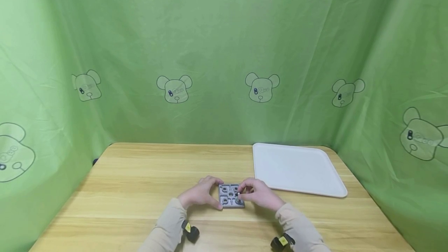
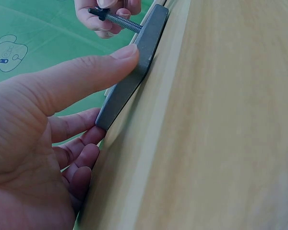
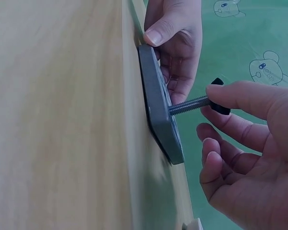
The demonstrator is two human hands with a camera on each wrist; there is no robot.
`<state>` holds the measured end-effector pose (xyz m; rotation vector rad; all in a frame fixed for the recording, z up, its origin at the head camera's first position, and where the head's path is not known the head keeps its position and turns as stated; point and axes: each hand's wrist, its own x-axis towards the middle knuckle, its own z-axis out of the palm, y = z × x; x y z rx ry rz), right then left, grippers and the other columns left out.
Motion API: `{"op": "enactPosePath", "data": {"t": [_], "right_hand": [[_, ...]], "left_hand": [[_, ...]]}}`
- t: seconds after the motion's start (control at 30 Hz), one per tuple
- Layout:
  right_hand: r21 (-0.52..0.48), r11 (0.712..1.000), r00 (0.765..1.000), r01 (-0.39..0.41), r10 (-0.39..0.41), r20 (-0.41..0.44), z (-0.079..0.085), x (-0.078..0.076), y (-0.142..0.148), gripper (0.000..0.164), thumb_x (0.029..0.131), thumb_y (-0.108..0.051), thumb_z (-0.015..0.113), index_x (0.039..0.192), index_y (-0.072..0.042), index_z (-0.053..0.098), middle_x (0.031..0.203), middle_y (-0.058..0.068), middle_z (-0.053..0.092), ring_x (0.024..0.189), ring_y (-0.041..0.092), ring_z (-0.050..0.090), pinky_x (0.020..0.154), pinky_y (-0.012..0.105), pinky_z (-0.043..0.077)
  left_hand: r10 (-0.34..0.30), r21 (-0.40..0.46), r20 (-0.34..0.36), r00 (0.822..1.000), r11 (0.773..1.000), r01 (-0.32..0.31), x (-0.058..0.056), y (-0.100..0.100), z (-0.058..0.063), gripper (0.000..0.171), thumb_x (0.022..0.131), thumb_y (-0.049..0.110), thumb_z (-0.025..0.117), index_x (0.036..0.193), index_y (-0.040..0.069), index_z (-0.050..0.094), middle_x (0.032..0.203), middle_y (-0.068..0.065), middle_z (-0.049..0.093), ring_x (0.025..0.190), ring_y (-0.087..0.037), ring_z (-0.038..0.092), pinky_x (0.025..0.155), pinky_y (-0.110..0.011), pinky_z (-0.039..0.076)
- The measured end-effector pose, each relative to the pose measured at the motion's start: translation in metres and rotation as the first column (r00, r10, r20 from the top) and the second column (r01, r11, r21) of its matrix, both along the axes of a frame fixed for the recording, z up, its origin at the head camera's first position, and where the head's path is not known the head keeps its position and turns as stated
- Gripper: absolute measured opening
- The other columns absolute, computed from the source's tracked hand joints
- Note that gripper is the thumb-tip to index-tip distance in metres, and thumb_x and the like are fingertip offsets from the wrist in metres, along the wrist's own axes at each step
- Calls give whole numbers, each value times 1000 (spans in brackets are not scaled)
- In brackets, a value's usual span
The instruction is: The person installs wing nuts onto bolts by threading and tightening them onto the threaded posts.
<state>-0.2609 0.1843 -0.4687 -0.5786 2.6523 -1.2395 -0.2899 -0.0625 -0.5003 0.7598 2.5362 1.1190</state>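
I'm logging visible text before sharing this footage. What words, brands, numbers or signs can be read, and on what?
Nothing reads clearly.
Bear heads on the green curtain: lettering too small and faint to read surely.
Yellow labels on the wrist straps: any marks too small to read.
Block, bolt, tray: no lettering visible.

Grey block point(image 3: 159, 108), black-headed silver bolt point(image 3: 189, 105), yellowish wood-grained table point(image 1: 140, 184), white tray point(image 1: 295, 168), green cartoon-printed curtain point(image 1: 217, 121)
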Motion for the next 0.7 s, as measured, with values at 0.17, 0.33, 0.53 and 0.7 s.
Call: {"op": "enactPosePath", "data": {"t": [0.17,0.33,0.53,0.7], "right_hand": [[4,1000,1000,5,-5,-14,-1,1,-2,18,79,-18,74,93,-9,69,92,4,63,82,13,53,73,24,45],[0,1000,1000,11,-11,-19,-4,1,-4,18,79,-18,75,93,-8,68,91,4,62,82,14,53,72,23,45],[-6,1000,1000,16,-16,-27,-4,2,-5,18,79,-18,76,92,-8,67,88,3,62,81,15,53,71,23,45],[5,1000,999,26,-26,-39,-5,2,-7,16,79,-18,75,90,-10,67,87,2,61,80,13,52,71,23,45]], "left_hand": [[0,-3,-1,1000,1000,0,-1,0,-1,84,62,31,88,135,11,51,139,-8,50,129,-28,42,114,-53,33],[0,-6,-3,1000,1000,-1,-1,0,0,84,62,31,88,135,12,52,138,-8,51,129,-29,42,113,-54,33],[0,-9,-8,1000,1000,0,0,0,0,84,62,31,88,135,11,52,138,-8,51,128,-29,43,113,-53,34],[0,-13,-11,1000,1000,0,-1,0,-1,84,62,32,88,135,11,52,138,-8,51,128,-28,43,113,-53,34]]}}
